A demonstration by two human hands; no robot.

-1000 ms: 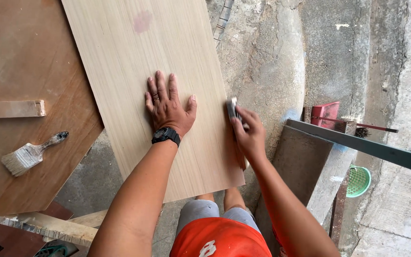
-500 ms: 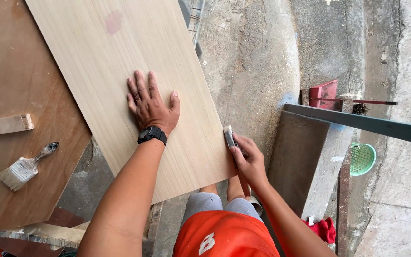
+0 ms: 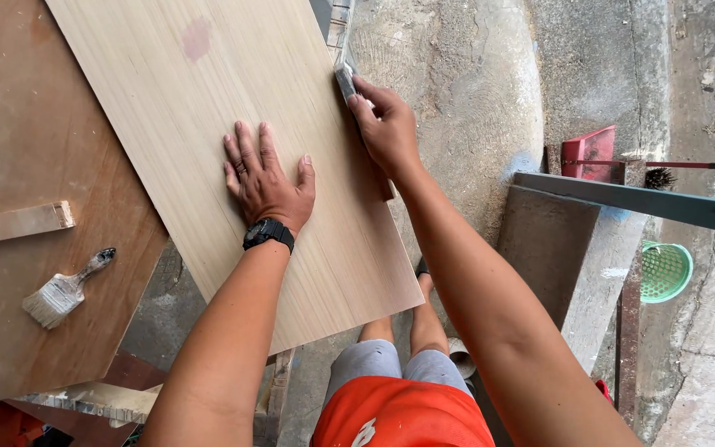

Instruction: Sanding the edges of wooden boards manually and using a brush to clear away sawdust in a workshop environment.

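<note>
Left hand (image 3: 266,178): fully open, palm down, 5 fingers spread flat on the pale laminate sheet (image 3: 208,108); black wristwatch (image 3: 269,233) at the wrist, a ring on 1 finger.

Right hand (image 3: 386,124): closed around a small grey tool (image 3: 345,81), held against the sheet's right edge, near its far end. The tool's kind cannot be told; most of it is hidden by the fingers.

Pale laminate sheet: long, light wood-grain, lying at a slant across the centre, with 1 faint pink patch near the far end. Its left part overlaps a brown plywood board (image 3: 35,165); its near right corner overhangs the person's knees.

On the brown plywood board: 1 wood strip (image 3: 14,223), 1 paintbrush (image 3: 64,290) with pale bristles, well apart from both hands.

Surroundings: rough concrete floor (image 3: 457,74); red dustpan (image 3: 589,153) at right; grey metal bar (image 3: 647,203) just below it; green plastic basket (image 3: 664,269) below the bar.
</note>
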